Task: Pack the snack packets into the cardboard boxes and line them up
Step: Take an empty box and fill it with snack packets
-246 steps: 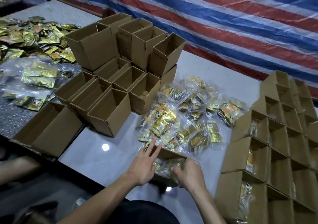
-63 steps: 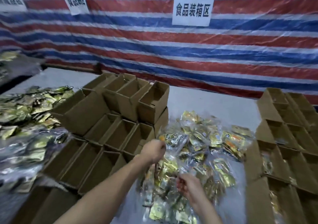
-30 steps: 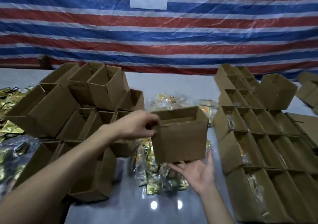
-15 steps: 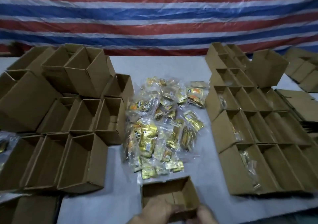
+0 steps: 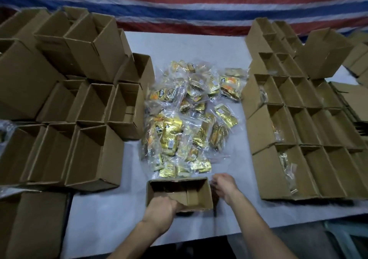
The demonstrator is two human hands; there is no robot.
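Standing at lower centre of the frame, an open cardboard box [image 5: 196, 194] rests on a pale table [image 5: 103, 219], mouth upward. The left hand [image 5: 161, 209] grips its near wall, fingers curled over the rim. The right hand [image 5: 225, 187] lies just beside the right wall; its fingers are blurred, so whether they grip cannot be told. Just above the box lies a heap of gold snack packets [image 5: 185, 119] in clear wrap. Stacked open boxes [image 5: 93, 155] fill the left, and ranked boxes [image 5: 310, 139] the right, several holding packets. Behind hangs a red, white and blue striped tarpaulin [image 5: 179, 4].
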